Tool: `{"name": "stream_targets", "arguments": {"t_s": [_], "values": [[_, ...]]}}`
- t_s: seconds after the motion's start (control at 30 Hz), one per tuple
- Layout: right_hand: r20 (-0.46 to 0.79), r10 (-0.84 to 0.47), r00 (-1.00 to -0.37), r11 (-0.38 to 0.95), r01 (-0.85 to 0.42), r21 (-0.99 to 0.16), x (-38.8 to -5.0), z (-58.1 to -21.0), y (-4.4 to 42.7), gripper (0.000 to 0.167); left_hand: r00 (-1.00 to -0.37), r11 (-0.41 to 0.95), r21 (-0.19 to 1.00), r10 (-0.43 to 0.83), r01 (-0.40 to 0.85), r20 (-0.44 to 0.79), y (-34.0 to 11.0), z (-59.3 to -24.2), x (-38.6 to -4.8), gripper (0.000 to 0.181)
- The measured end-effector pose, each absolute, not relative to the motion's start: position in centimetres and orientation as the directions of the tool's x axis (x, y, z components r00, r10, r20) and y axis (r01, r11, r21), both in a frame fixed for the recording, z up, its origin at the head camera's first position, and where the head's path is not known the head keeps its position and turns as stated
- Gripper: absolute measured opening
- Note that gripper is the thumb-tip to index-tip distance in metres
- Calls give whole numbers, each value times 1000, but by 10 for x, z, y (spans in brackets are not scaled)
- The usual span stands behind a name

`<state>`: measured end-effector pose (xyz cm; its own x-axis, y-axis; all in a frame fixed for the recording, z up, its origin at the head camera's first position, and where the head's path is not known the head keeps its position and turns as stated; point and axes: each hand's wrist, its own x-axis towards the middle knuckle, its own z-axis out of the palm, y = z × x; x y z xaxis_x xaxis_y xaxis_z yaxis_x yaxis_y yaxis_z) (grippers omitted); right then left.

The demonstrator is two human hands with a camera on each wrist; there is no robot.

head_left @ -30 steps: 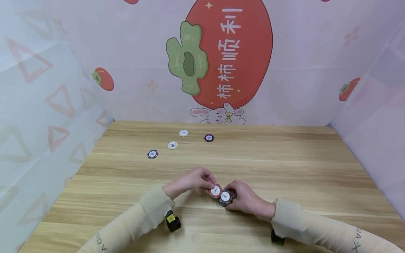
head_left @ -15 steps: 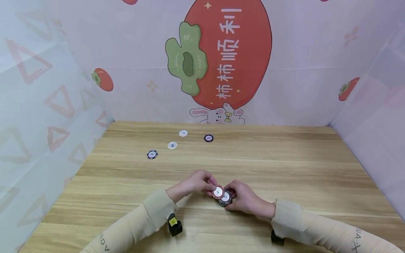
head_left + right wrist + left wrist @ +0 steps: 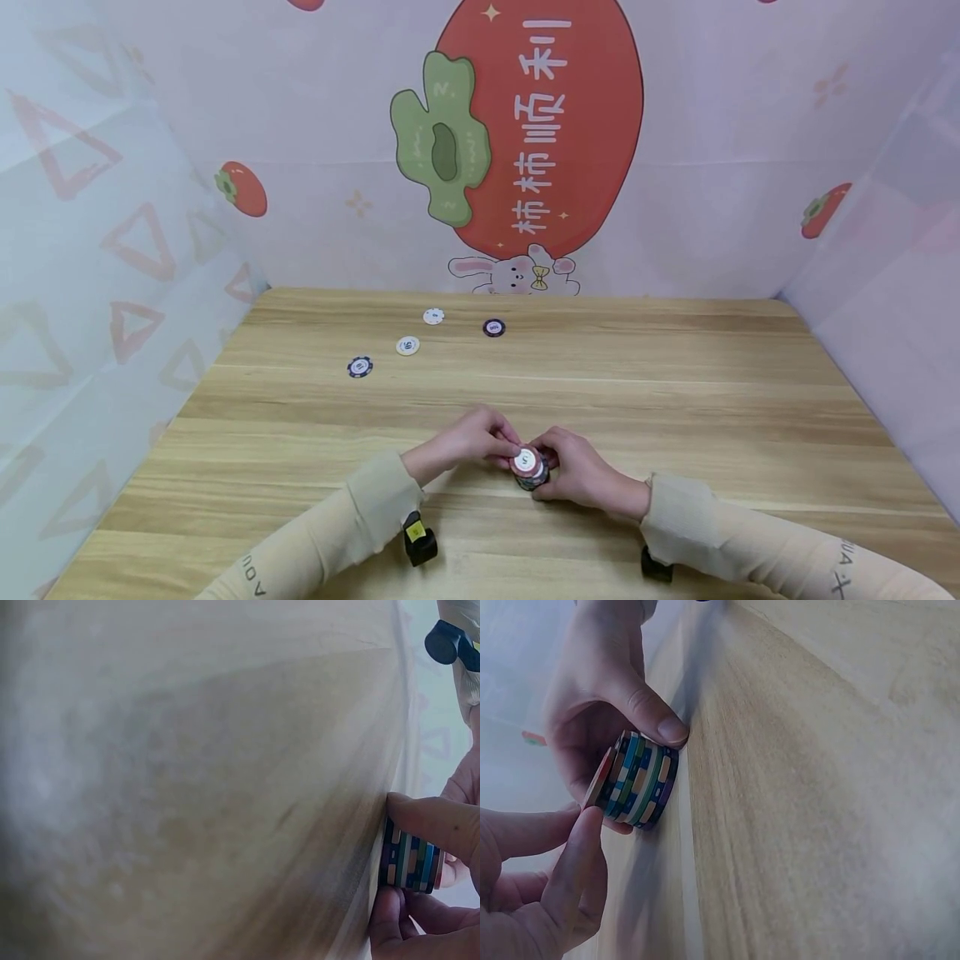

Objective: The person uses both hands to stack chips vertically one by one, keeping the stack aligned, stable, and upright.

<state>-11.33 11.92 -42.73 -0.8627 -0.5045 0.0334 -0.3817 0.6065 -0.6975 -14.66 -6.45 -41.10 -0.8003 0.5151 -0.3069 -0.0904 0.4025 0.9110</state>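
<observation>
In from ten o'clock — left hand [image 3: 477,437] pinching the red 5 chip [image 3: 525,462], nearly capping the chip stack [image 3: 646,780] right hand [image 3: 583,473] grips.

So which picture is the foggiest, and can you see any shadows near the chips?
Right wrist view: foggiest, with the table blurry and milky; left wrist view: hazy too, with a dark shadow on the table beside the chip stack; head view: bright and much clearer.

Beige sleeves [image 3: 318,527], dark lettering [image 3: 251,575], black wrist cameras [image 3: 422,550], yellow label [image 3: 415,530] on one
</observation>
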Motion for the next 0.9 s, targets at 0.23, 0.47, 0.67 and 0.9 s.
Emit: {"name": "stream_targets", "arguments": {"t_s": [0.23, 0.47, 0.67, 0.9], "values": [[25, -498, -867, 598, -365, -714, -113, -427, 119, 47, -803, 412, 905, 505, -100, -318, -62, -409, -143, 12], [21, -494, -869, 581, -348, -736, -113, -427, 119, 46, -803, 403, 909, 503, -108, -318, -59, -412, -143, 12], [26, -495, -869, 579, -352, -735, -112, -426, 119, 45, -812, 415, 903, 487, -109, -322, -57, -414, -142, 10], [24, -496, -868, 591, -357, -723, -114, -429, 120, 43, -823, 428, 896, 464, -117, -328, -58, -410, -140, 10]]}}
